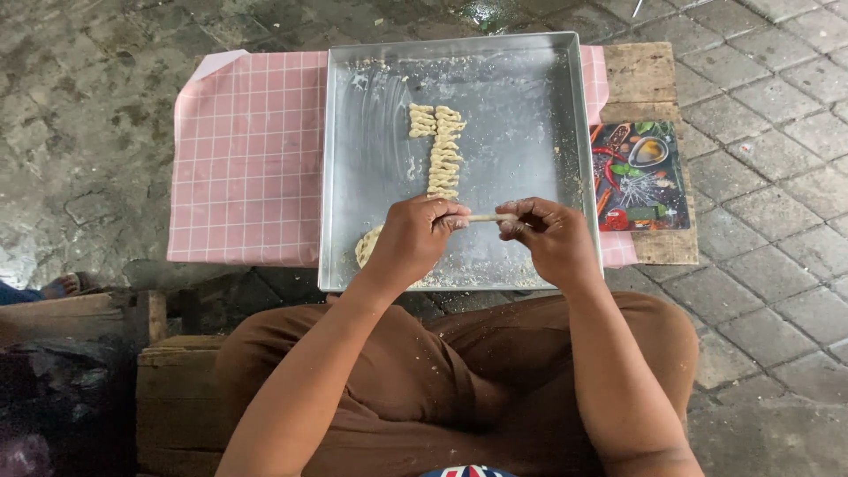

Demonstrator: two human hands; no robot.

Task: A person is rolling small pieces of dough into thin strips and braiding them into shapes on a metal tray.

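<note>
My left hand [413, 237] and my right hand [546, 237] hold the two ends of a thin pale dough strand [488, 217], stretched level between them above the near part of a square metal tray [530, 97]. A row of several twisted dough pieces [439, 150] lies in the tray's middle, running away from my left hand. A flat lump of dough [366, 246] shows under my left hand at the tray's near left, partly hidden.
The tray rests on a pink checked cloth [243, 155] over a low wooden table [640, 75]. A picture mat with spices [638, 177] lies right of the tray. Wet stone paving surrounds it. Another person's foot [62, 286] is at far left. A wooden crate [172, 397] stands by my knee.
</note>
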